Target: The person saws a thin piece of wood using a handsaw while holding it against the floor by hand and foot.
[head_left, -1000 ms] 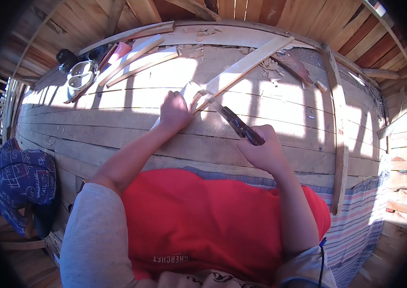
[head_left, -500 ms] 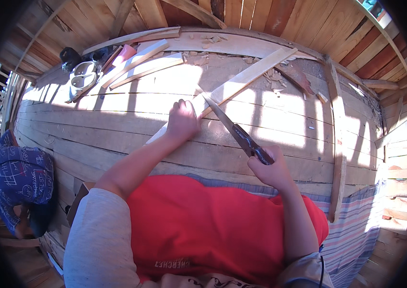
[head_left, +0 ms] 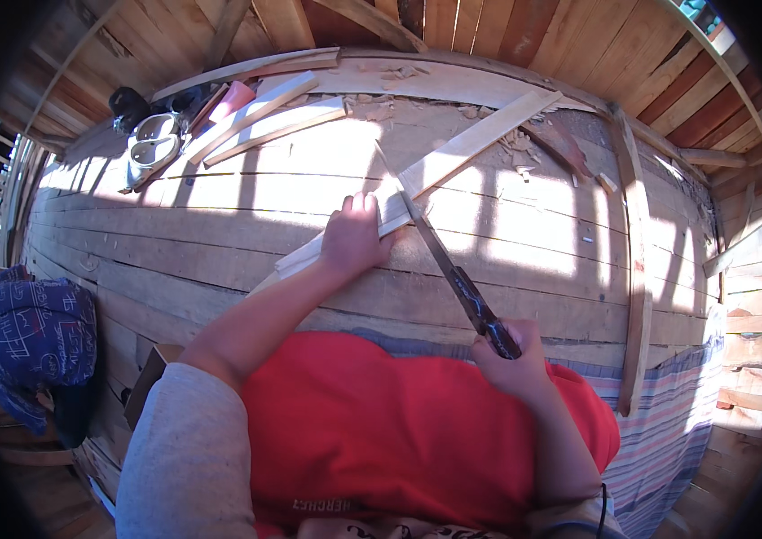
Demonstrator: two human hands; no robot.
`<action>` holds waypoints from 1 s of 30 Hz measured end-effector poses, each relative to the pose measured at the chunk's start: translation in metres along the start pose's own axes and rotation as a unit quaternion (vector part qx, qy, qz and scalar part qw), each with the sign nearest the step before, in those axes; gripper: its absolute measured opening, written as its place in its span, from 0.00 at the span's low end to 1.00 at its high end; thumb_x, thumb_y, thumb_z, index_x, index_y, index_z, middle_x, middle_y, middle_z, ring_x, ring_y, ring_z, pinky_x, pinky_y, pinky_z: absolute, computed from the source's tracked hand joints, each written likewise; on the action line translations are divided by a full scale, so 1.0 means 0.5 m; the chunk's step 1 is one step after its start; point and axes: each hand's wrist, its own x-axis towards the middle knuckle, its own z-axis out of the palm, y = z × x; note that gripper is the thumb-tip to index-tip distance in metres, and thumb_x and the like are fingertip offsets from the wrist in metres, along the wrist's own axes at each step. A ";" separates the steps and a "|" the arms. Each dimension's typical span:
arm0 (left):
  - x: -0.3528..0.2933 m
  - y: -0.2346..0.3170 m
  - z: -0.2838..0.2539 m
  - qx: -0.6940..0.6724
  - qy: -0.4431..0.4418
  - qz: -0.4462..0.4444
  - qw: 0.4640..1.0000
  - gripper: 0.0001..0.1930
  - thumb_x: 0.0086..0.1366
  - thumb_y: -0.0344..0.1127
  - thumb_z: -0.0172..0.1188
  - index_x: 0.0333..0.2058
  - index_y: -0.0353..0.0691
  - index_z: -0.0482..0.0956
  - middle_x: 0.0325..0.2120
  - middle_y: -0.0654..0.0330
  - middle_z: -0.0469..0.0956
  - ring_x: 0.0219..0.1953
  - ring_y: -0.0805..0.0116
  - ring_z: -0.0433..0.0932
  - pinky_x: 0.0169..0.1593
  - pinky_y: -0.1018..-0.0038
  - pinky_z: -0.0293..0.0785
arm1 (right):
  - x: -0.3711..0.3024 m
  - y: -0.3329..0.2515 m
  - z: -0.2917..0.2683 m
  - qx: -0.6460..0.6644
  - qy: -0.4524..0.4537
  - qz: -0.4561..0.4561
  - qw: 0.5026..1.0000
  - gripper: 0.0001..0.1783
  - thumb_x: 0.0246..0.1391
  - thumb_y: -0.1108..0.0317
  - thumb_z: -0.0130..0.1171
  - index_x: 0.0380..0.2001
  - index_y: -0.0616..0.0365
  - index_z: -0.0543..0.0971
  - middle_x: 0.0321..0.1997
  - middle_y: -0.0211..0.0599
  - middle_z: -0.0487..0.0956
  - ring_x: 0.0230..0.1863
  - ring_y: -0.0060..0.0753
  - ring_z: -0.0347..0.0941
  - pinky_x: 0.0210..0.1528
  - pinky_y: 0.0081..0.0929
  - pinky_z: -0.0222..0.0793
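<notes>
A pale wooden plank (head_left: 480, 136) lies slantwise on the board floor, its far end pointing up and right. My left hand (head_left: 354, 235) grips it near its lower left part, fingers over the top and the thumb toward the saw. In my right hand (head_left: 514, 357) is the dark handle of a handsaw (head_left: 435, 247), held close to my body. The saw's blade lies across the plank just right of my left hand, its tip pointing up and left past the far edge. How deep the teeth sit in the wood cannot be made out.
Cut wood pieces (head_left: 282, 128) lie at the back left beside white sandals (head_left: 154, 144). Wood chips (head_left: 515, 148) are scattered at the back. A long beam (head_left: 634, 260) crosses the floor on the right, near a striped cloth (head_left: 668, 395). A person in patterned blue (head_left: 35, 337) is at left.
The saw has been drawn back toward me, down and slightly right, with my right hand. My left hand has shifted a little to the right, still on the plank.
</notes>
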 end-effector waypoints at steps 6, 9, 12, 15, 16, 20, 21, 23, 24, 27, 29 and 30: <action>0.002 -0.009 0.011 -0.004 0.059 -0.011 0.998 0.42 0.55 0.55 0.72 0.58 0.27 0.71 0.49 0.44 0.78 0.54 0.50 0.79 0.55 0.58 0.79 | 0.005 -0.056 0.015 -0.022 0.008 0.004 1.000 0.18 0.51 0.69 0.63 0.15 0.57 0.65 0.14 0.22 0.64 0.19 0.14 0.60 0.21 0.25 0.56; 0.002 -0.008 0.005 -0.034 0.047 -0.034 0.998 0.41 0.55 0.55 0.72 0.57 0.27 0.73 0.49 0.44 0.79 0.53 0.49 0.80 0.54 0.59 0.79 | 0.005 -0.062 0.011 -0.025 0.008 -0.016 1.000 0.19 0.51 0.69 0.63 0.15 0.58 0.65 0.14 0.24 0.64 0.19 0.16 0.60 0.21 0.27 0.57; 0.002 -0.004 -0.001 -0.054 0.066 -0.038 0.996 0.39 0.55 0.56 0.72 0.54 0.28 0.76 0.48 0.45 0.79 0.52 0.50 0.80 0.53 0.59 0.80 | 0.011 -0.046 0.013 -0.025 0.017 -0.053 0.998 0.19 0.50 0.68 0.64 0.15 0.59 0.66 0.13 0.26 0.64 0.19 0.17 0.59 0.22 0.29 0.58; 0.005 -0.009 0.002 -0.049 0.080 -0.050 0.994 0.35 0.54 0.55 0.73 0.49 0.29 0.77 0.46 0.44 0.79 0.50 0.49 0.81 0.52 0.58 0.80 | 0.026 -0.041 0.014 -0.031 0.020 -0.074 0.997 0.19 0.50 0.67 0.65 0.15 0.60 0.66 0.13 0.29 0.64 0.18 0.19 0.59 0.21 0.31 0.59; 0.007 -0.008 0.003 -0.042 0.076 -0.066 0.994 0.34 0.53 0.55 0.74 0.47 0.29 0.77 0.45 0.45 0.79 0.49 0.49 0.80 0.52 0.58 0.79 | 0.036 -0.027 0.017 -0.035 0.018 -0.069 0.997 0.19 0.50 0.67 0.65 0.15 0.60 0.66 0.12 0.29 0.64 0.18 0.19 0.59 0.21 0.31 0.59; 0.013 -0.009 0.013 0.021 0.081 -0.058 0.995 0.29 0.53 0.53 0.75 0.39 0.31 0.77 0.41 0.45 0.78 0.45 0.48 0.80 0.51 0.57 0.79 | 0.053 0.002 0.006 -0.023 0.011 -0.041 0.999 0.20 0.49 0.67 0.65 0.13 0.61 0.66 0.12 0.31 0.65 0.17 0.20 0.60 0.20 0.32 0.58; 0.012 -0.010 0.014 0.021 0.078 -0.060 0.995 0.29 0.53 0.53 0.75 0.39 0.31 0.76 0.40 0.45 0.78 0.45 0.48 0.80 0.51 0.57 0.78 | 0.055 0.010 0.003 -0.027 0.012 -0.051 0.998 0.21 0.49 0.66 0.65 0.13 0.61 0.66 0.12 0.30 0.65 0.17 0.20 0.60 0.20 0.32 0.58; 0.011 -0.011 0.016 0.020 0.073 -0.063 0.995 0.29 0.53 0.52 0.75 0.38 0.32 0.76 0.39 0.45 0.78 0.45 0.48 0.79 0.51 0.57 0.78 | 0.057 0.024 0.000 -0.034 0.015 -0.072 0.997 0.21 0.49 0.66 0.66 0.13 0.61 0.66 0.12 0.30 0.65 0.16 0.20 0.60 0.20 0.32 0.58; 0.011 -0.012 0.017 0.019 0.068 -0.059 0.996 0.29 0.54 0.52 0.75 0.38 0.32 0.76 0.39 0.45 0.78 0.45 0.48 0.79 0.51 0.57 0.78 | 0.059 0.027 -0.001 -0.020 0.008 -0.048 0.999 0.21 0.49 0.66 0.65 0.13 0.61 0.66 0.12 0.30 0.64 0.16 0.20 0.60 0.20 0.32 0.58; 0.017 -0.021 0.021 0.022 0.060 -0.055 0.996 0.29 0.55 0.53 0.74 0.39 0.32 0.75 0.40 0.45 0.78 0.46 0.48 0.79 0.52 0.56 0.77 | 0.066 0.028 0.000 -0.034 -0.002 -0.031 0.999 0.21 0.49 0.65 0.65 0.13 0.60 0.66 0.11 0.30 0.64 0.16 0.19 0.61 0.20 0.32 0.59; 0.020 -0.033 0.027 0.031 0.062 -0.063 0.996 0.29 0.55 0.53 0.73 0.39 0.31 0.75 0.39 0.45 0.78 0.46 0.48 0.79 0.52 0.57 0.77 | 0.070 0.020 0.009 -0.116 0.008 -0.092 0.989 0.20 0.49 0.65 0.64 0.13 0.60 0.67 0.11 0.29 0.65 0.16 0.20 0.62 0.20 0.32 0.59; 0.020 -0.031 0.027 0.029 0.063 -0.068 0.995 0.28 0.56 0.53 0.73 0.39 0.31 0.75 0.39 0.45 0.78 0.47 0.48 0.79 0.52 0.57 0.77 | 0.071 0.018 0.016 -0.099 0.007 -0.077 0.992 0.20 0.49 0.64 0.64 0.13 0.60 0.67 0.12 0.29 0.66 0.16 0.21 0.62 0.20 0.33 0.60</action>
